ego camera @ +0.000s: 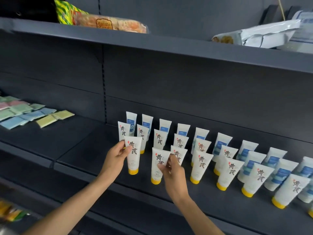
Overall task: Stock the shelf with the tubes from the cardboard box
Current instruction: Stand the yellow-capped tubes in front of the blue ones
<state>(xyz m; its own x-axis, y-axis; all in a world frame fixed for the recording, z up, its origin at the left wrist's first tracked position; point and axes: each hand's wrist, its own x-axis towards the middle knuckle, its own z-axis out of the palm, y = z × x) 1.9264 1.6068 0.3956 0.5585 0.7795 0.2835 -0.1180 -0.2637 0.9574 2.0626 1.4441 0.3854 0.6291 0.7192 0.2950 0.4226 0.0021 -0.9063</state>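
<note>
Several white tubes with yellow caps and black characters stand cap-down in rows on the dark shelf (88, 150). Behind them stand white tubes with blue labels (220, 146). My left hand (116, 156) grips the front-left tube (133, 155) by its left side, with the thumb on its face. My right hand (172, 170) pinches the neighbouring front tube (156, 167) at its right edge. Both tubes stand upright near the shelf's front. The cardboard box is out of view.
Pastel flat packets (30, 114) lie on the left shelf section. The upper shelf (169, 48) carries snack bags (108, 22) and a silver pouch (264, 33). More yellow-capped tubes (257, 177) run to the right edge. Colourful packs (11, 212) sit on a lower shelf at the left.
</note>
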